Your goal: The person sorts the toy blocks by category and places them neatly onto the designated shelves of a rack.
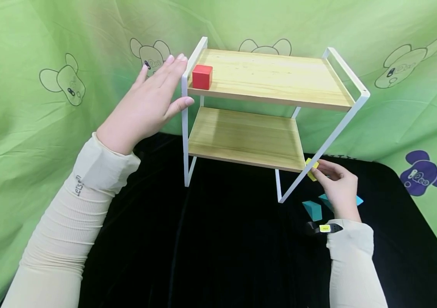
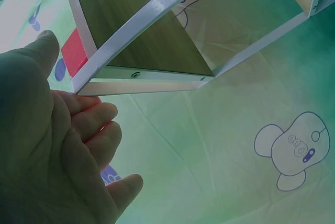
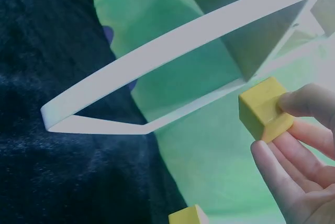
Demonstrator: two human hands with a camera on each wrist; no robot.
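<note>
In the upper left of the head view the left hand (image 1: pixel 149 100) is raised with its fingers straight and together, palm turned toward the left end of the white-framed shelf rack (image 1: pixel 347 72); its thumb tip lies just at the rack's front left post, and it holds nothing. The red cube (image 1: pixel 202 77) sits on the top board's left front corner, just beyond those fingertips. At the lower right the right hand (image 1: pixel 337 188) pinches a yellow block (image 1: pixel 311 168) between thumb and fingers, right at the front right corner of the lower board, beside the slanted white leg. The head view shows only a sliver of this block; the right wrist view shows it plainly (image 3: pixel 264 109) and another yellow block (image 3: pixel 188 216) cut off at the bottom edge. Teal blocks (image 1: pixel 312 210) lie on the black cloth (image 1: pixel 222 248) partly hidden behind the right hand. Both boards stand open at the front, with bare wood right of the cube.
</note>
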